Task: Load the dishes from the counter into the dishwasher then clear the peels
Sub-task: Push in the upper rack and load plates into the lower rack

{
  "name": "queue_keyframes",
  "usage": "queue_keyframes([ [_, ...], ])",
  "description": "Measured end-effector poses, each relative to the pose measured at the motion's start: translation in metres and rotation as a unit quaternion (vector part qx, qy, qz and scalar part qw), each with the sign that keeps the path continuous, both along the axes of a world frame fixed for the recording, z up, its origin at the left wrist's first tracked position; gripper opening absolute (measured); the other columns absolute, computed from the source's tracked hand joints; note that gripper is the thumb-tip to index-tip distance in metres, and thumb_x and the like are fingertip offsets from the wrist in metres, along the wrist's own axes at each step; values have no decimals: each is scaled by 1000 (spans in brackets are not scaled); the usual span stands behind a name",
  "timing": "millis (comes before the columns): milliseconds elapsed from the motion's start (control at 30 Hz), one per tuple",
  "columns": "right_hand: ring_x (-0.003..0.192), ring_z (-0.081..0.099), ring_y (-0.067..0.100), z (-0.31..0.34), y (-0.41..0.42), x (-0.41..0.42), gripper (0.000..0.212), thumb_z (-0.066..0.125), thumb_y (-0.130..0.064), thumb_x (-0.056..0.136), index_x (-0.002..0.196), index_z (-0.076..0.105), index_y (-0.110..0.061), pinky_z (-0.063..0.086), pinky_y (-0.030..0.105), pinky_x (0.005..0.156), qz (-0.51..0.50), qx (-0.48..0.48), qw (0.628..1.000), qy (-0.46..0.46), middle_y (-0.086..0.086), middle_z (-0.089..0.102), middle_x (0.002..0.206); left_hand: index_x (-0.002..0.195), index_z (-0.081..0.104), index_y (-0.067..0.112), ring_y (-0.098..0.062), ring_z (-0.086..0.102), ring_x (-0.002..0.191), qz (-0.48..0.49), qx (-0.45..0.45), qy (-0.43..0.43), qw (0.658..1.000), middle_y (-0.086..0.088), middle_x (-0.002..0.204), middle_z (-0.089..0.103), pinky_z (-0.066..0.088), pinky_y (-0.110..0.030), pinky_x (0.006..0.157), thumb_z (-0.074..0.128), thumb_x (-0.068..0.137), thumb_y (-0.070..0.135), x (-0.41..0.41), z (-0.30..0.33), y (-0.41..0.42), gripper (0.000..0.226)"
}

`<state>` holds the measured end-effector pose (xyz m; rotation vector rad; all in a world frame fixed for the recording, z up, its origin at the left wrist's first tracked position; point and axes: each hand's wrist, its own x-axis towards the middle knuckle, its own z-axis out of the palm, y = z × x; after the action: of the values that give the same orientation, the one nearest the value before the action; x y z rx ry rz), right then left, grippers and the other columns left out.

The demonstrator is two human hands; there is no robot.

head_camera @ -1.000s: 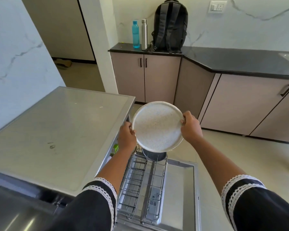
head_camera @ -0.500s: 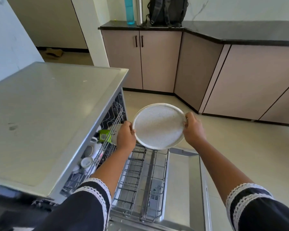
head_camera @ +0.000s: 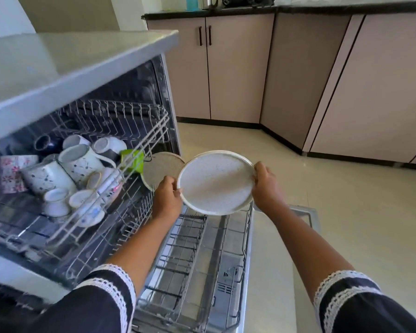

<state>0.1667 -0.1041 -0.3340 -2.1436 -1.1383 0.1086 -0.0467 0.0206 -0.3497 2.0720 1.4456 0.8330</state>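
I hold a white speckled plate [head_camera: 215, 182] by its rim, tilted toward me, above the far end of the pulled-out lower rack [head_camera: 192, 255]. My left hand [head_camera: 166, 197] grips the plate's left edge and my right hand [head_camera: 265, 186] grips its right edge. Behind the plate's left side stands another speckled plate [head_camera: 160, 168] on edge in the lower rack. The dishwasher [head_camera: 139, 97] is open, and its upper rack [head_camera: 120, 140] holds several white mugs [head_camera: 79, 159] and small cups.
The grey countertop [head_camera: 58, 61] overhangs the dishwasher at upper left. The open dishwasher door [head_camera: 269, 272] lies flat under the lower rack. Beige cabinets [head_camera: 238, 68] with a black counter line the far wall. Tiled floor [head_camera: 346, 212] spreads to the right.
The view has dipped lower and nearer, so the upper rack with mugs now shows. The plate, still in both hands, has come down closer to the lower rack.
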Motion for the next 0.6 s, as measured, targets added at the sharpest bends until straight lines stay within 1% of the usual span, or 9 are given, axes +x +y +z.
queue_keyframes([
  [67, 81, 49, 24, -25, 1, 0, 23, 42, 2, 91, 106, 44, -15, 37, 30, 64, 0, -3, 1000, -18, 5, 51, 98, 100, 54, 8, -22, 55, 82, 5, 6, -6, 1000, -12, 102, 66, 40, -31, 66, 60, 92, 9, -2, -25, 1, 10],
  [100, 80, 49, 23, -34, 1, -1, 23, 43, 1, 91, 107, 44, -15, 37, 30, 63, -4, -4, 1000, -26, 5, 51, 97, 100, 54, 8, -24, 57, 83, 4, 6, -12, 1000, -11, 102, 66, 43, -33, 67, 60, 92, 9, -2, -34, 1, 10],
  [167, 77, 50, 23, -52, -2, -3, 24, 43, 1, 90, 106, 43, -16, 36, 29, 60, -13, -5, 999, -43, 5, 52, 95, 100, 54, 10, -29, 61, 87, -2, 13, -21, 1000, -11, 102, 66, 51, -40, 72, 60, 91, 10, -5, -53, -1, 11],
  [233, 77, 49, 24, -64, -5, -6, 27, 41, 4, 88, 104, 42, -18, 35, 29, 59, -20, 0, 999, -49, 4, 50, 94, 99, 54, 10, -31, 62, 87, -8, 23, -26, 999, -11, 100, 66, 52, -44, 74, 61, 91, 10, -8, -68, -4, 11],
  [367, 78, 50, 25, -80, -14, -18, 31, 41, 5, 86, 110, 44, -15, 37, 31, 61, -25, 18, 998, -48, 5, 51, 97, 98, 54, 11, -26, 60, 84, -11, 29, -45, 998, -6, 98, 64, 50, -40, 70, 60, 91, 9, -16, -89, -12, 9],
  [467, 78, 48, 28, -88, -20, -32, 31, 39, 6, 85, 110, 44, -12, 35, 32, 63, -18, 25, 998, -46, 9, 51, 97, 98, 53, 12, -23, 55, 82, -7, 33, -45, 998, -3, 96, 60, 43, -33, 65, 59, 92, 8, -24, -99, -15, 9],
  [600, 78, 45, 28, -95, -22, -49, 32, 40, 9, 83, 109, 45, -10, 35, 32, 65, -12, 46, 998, -50, 15, 55, 104, 98, 52, 11, -22, 55, 83, 4, 23, -47, 999, -2, 96, 59, 40, -31, 64, 57, 93, 6, -36, -106, -13, 9],
])
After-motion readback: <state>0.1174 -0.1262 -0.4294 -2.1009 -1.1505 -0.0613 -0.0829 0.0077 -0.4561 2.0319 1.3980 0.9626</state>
